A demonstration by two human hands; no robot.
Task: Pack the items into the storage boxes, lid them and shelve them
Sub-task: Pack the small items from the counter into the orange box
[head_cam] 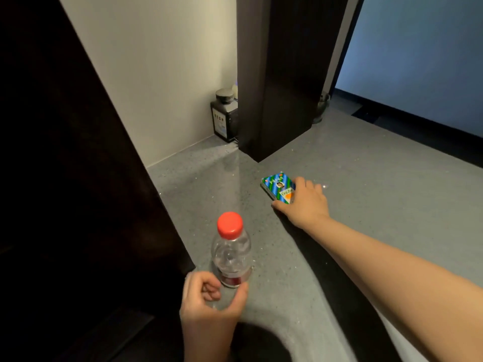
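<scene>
Head view of a grey speckled countertop (366, 184) bounded on the left by a dark panel (65, 178) whose edge runs diagonally from the top toward the lower middle, and at the back by a pale wall (156, 74) and a dark upright post (282, 87) standing on the surface. The left hand (209, 307), at the lower middle beside the panel's edge, curls its fingers and thumb round the lower body of a clear plastic bottle (231, 257) with a red cap (230, 225); the bottle is upright, and whether its base rests on the counter cannot be told. The right hand (303, 202) reaches across the counter with the arm extended and grips a small blue-and-green striped box (277, 185) lying flat on the surface, thumb at the box's near edge and fingers over its far side. The box lies just in front of the post's foot, apart from it. Open counter extends to the right of the box and between the two hands. In the back corner, between wall and post, stands a dark jar (224, 116) with a round lid. Beyond the counter's far right edge is a bluish wall (418, 61).
</scene>
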